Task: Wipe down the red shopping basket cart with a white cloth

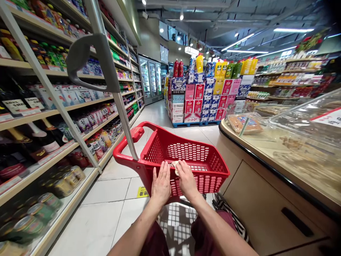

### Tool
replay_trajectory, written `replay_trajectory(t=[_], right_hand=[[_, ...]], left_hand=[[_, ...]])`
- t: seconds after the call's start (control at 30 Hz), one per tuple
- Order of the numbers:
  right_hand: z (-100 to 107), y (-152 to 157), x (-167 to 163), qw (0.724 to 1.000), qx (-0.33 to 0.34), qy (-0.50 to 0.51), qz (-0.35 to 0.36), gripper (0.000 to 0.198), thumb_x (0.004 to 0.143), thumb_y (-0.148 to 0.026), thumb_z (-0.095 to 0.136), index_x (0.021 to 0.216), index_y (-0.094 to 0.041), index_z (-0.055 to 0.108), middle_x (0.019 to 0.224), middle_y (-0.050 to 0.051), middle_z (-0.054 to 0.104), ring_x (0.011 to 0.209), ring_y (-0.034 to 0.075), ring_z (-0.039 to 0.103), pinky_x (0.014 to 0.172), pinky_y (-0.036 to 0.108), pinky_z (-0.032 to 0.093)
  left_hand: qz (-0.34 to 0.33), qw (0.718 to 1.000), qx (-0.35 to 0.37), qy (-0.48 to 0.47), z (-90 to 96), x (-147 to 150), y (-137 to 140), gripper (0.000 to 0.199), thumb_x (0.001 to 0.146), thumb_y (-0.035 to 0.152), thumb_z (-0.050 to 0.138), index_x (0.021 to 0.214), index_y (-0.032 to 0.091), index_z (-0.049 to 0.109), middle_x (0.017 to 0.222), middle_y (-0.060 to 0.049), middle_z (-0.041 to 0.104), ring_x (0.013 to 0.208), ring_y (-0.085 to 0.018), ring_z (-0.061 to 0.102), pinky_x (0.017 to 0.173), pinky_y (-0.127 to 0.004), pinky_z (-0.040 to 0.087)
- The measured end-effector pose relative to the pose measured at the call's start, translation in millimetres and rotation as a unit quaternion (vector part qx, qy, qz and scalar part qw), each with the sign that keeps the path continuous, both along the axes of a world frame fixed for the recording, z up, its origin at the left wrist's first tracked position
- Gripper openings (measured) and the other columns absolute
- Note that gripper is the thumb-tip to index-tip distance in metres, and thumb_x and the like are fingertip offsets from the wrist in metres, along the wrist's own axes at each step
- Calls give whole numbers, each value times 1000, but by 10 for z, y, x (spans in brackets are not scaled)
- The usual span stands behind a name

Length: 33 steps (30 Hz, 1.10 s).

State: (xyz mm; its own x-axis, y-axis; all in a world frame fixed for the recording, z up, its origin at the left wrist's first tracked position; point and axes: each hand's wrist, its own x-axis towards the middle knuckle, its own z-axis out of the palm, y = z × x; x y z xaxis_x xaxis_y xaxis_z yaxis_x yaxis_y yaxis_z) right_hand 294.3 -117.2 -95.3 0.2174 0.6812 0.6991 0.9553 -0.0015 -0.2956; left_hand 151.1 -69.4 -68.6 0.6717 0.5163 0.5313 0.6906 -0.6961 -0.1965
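Observation:
A red plastic shopping basket [213, 161] with a perforated wall stands low in front of me, joined to a long metal pole with a grey handle [113, 64]. My left hand [161, 180] lies flat on the near side wall, fingers stretched toward the rim. At the same rim, my right hand [187, 179] presses a small pale cloth [175, 165] between its fingers and the plastic. Most of the cloth is hidden under those fingers. The inside of the basket shows only red mesh floor and walls.
Drink shelves [66, 106] run along the left. A display counter [247, 149] with clear covers stands close on the right. Ahead is a pallet stack of drink cartons [198, 97], with glass-door fridges [151, 76] behind. A yellow floor sticker [142, 192] lies beside the basket.

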Motion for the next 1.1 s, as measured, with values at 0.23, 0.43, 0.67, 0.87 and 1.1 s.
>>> replay_trajectory(t=[0.23, 0.43, 0.67, 0.87, 1.1], right_hand=[[-166, -194, 326, 995, 4, 34, -98, 55, 74, 2, 29, 121, -15, 50, 128, 11, 47, 126, 22, 32, 101, 44, 32], [-182, -272, 548, 997, -13, 14, -79, 59, 70, 4, 30, 121, -17, 51, 128, 8, 48, 125, 20, 34, 101, 44, 33], [-269, -388, 697, 991, -12, 2, -130, 57, 72, 3, 29, 123, -15, 48, 130, 10, 46, 128, 21, 28, 101, 44, 32], [-363, -587, 1037, 983, 5, 36, -180, 53, 74, 0, 30, 120, -14, 51, 128, 11, 47, 127, 23, 30, 101, 46, 31], [-383, -552, 907, 994, -4, 20, -105, 62, 72, 2, 29, 128, -21, 42, 136, 5, 39, 130, 19, 25, 104, 44, 29]], left_hand=[[-8, 1000, 24, -10, -95, 79, -64, 68, 70, 17, 44, 135, 7, 24, 142, -10, 28, 135, -21, 4, 109, -48, 9], [-22, 999, 30, -5, -87, 104, -68, 69, 69, 16, 43, 135, 9, 24, 141, -9, 29, 135, -20, 6, 109, -48, 8], [-52, 998, 26, -1, -165, 358, -181, 67, 68, 15, 43, 132, 7, 30, 141, -10, 29, 134, -21, 9, 109, -46, 9], [-69, 997, 24, 7, -198, 412, -180, 67, 68, 15, 42, 134, 10, 28, 142, -8, 28, 134, -20, 12, 109, -46, 10], [-55, 998, 31, 5, -210, 428, -178, 69, 66, 15, 43, 133, 8, 30, 142, -9, 29, 134, -22, 11, 108, -45, 15]])
